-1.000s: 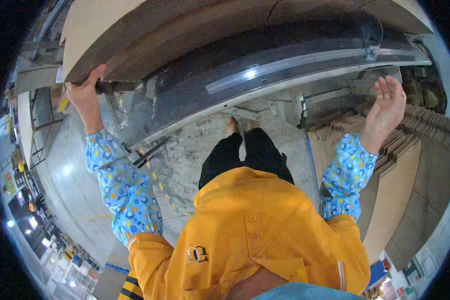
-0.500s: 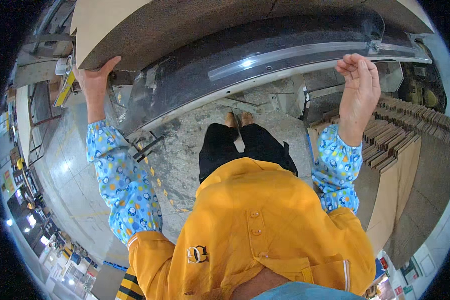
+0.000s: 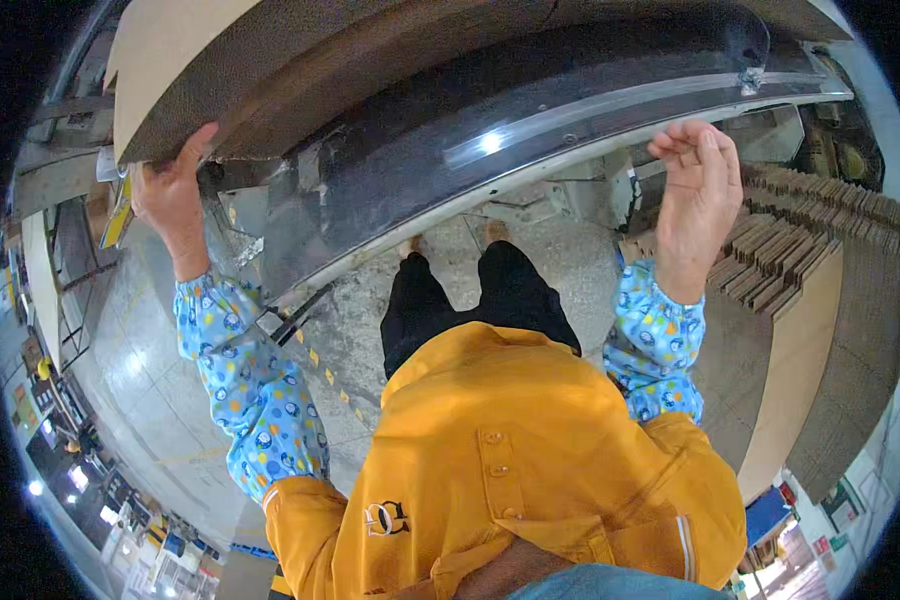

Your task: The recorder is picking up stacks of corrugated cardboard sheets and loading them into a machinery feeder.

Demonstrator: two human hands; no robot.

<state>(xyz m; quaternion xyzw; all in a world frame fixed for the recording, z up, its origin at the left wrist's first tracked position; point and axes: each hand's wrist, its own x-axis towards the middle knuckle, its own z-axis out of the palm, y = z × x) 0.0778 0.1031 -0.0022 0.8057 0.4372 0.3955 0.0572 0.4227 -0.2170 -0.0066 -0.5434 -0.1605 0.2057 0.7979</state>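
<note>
A thick stack of cardboard sheets (image 3: 240,95) lies along the far side of a dark work table (image 3: 390,190). My left hand (image 3: 173,195) is at the near left corner of that stack, its thumb stretched out along the cut edges. The other fingers of this hand are mostly hidden behind the corner. My right hand (image 3: 700,205) hovers over the table's front edge at the right, palm turned up, fingers loosely bent and apart, with nothing in it. A clear plastic strip (image 3: 610,112) runs along the table top.
Several slotted cardboard pieces (image 3: 770,255) stand packed in rows at my right, beside a tall cardboard panel (image 3: 790,350). Yellow-and-black tape (image 3: 330,375) marks the grey floor. A metal bracket (image 3: 750,80) sits at the table's far right.
The cardboard stack, table and both hands appear shifted slightly left in view. My feet stand farther apart. My left hand stays at the stack's corner; my right remains empty.
</note>
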